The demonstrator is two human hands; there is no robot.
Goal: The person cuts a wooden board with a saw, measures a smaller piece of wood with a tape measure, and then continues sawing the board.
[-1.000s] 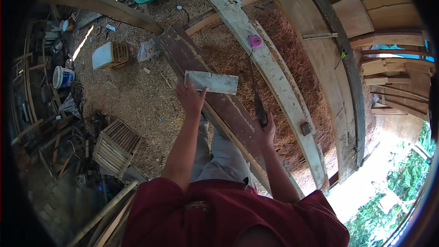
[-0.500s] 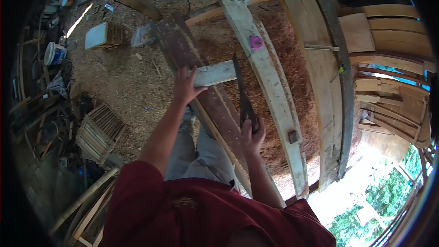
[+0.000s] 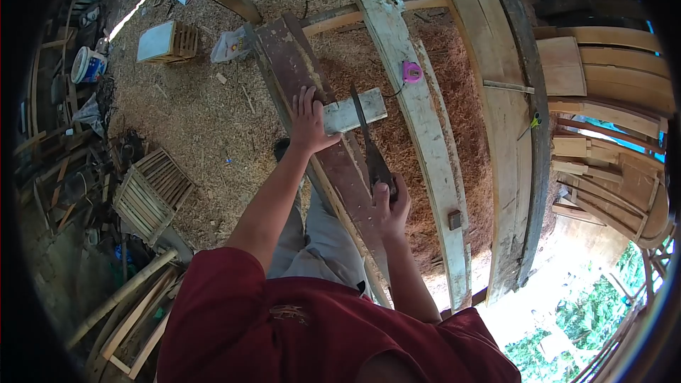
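Observation:
My left hand point(image 3: 308, 126) presses a short whitish board point(image 3: 336, 118) against a long brown plank point(image 3: 289, 57), with its thumb along the board's near edge and its fingers at the board's left end. In my right hand point(image 3: 392, 207) is a handsaw point(image 3: 376, 159), gripped by its dark handle. The saw's blade lies across the short board, whose right end sticks out past it over the gap between planks. Whether the teeth have cut into the wood cannot be made out.
A long whitish plank point(image 3: 401, 57) carries a pink tape measure point(image 3: 411, 71) and a small brown block point(image 3: 455, 220). Farther right lies a wide plank point(image 3: 496, 50). Slatted wooden crates point(image 3: 154, 195) and a plastic bag point(image 3: 230, 45) sit on the shaving-covered floor.
The saw blade has gone from the short board's right end to across its top, farther left. My left hand still holds the board. The whole view has shifted slightly.

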